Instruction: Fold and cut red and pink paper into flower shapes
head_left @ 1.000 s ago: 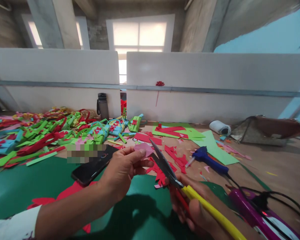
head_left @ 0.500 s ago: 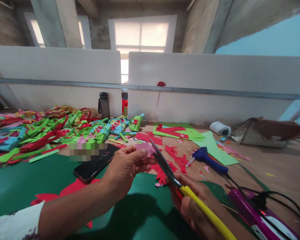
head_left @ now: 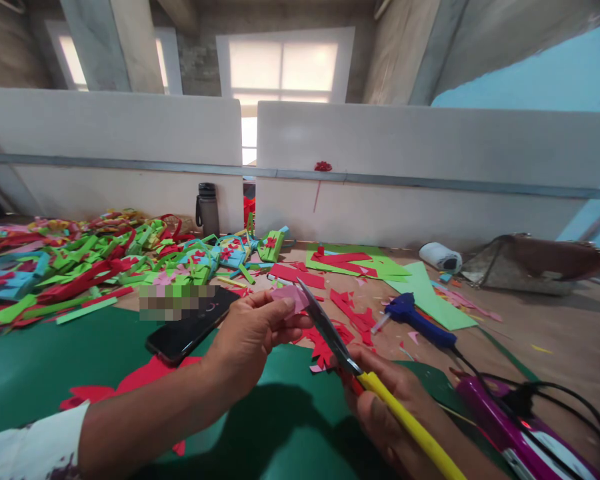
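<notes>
A small piece of pink paper (head_left: 291, 297) is pinched between the thumb and fingers of my left hand (head_left: 260, 330). My right hand (head_left: 387, 400) grips a pair of scissors (head_left: 330, 333) with yellow and red handles. Their blades point up and to the left, close beside the right edge of the pink paper; whether they touch it I cannot tell. Beneath both hands lies a green mat (head_left: 280, 400). Red paper cutouts (head_left: 325, 343) and scraps lie just behind the blades. More red paper (head_left: 150, 380) rests under my left forearm.
A black phone (head_left: 190, 330) lies left of my hands, before a heap of coloured paper strips (head_left: 105, 260). On the right are a blue glue gun (head_left: 420, 322), a purple power strip (head_left: 510, 413) and a handbag (head_left: 535, 267). A dark bottle (head_left: 207, 210) stands at the back.
Both hands stay almost in place, with the pink paper still pinched. The scissors and my right hand have shifted very slightly left.
</notes>
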### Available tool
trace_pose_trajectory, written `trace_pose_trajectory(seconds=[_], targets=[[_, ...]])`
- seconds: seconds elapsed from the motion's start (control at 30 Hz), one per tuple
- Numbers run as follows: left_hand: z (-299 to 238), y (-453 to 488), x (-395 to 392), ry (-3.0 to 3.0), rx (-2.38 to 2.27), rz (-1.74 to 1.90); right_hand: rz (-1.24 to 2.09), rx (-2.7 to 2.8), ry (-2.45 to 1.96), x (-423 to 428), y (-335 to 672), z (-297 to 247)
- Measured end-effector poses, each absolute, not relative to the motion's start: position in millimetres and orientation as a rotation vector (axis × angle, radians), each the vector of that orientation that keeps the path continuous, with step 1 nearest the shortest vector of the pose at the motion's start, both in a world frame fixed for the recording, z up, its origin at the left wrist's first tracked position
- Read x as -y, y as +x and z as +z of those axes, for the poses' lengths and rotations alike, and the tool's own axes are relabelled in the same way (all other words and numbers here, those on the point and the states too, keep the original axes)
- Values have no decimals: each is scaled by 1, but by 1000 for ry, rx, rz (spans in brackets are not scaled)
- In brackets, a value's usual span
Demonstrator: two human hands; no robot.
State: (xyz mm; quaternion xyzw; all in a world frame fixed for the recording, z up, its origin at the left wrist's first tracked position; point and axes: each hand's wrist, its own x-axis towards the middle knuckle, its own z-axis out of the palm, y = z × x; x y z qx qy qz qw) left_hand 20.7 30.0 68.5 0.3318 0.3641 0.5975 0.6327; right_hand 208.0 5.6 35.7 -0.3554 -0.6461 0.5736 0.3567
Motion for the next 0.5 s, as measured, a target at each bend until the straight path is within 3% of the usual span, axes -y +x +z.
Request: trace_pose_trajectory(seconds=[0.5], targets=[[68, 22, -31, 744, -822, 1366, 1355, 1762, -958, -3, 207, 40]])
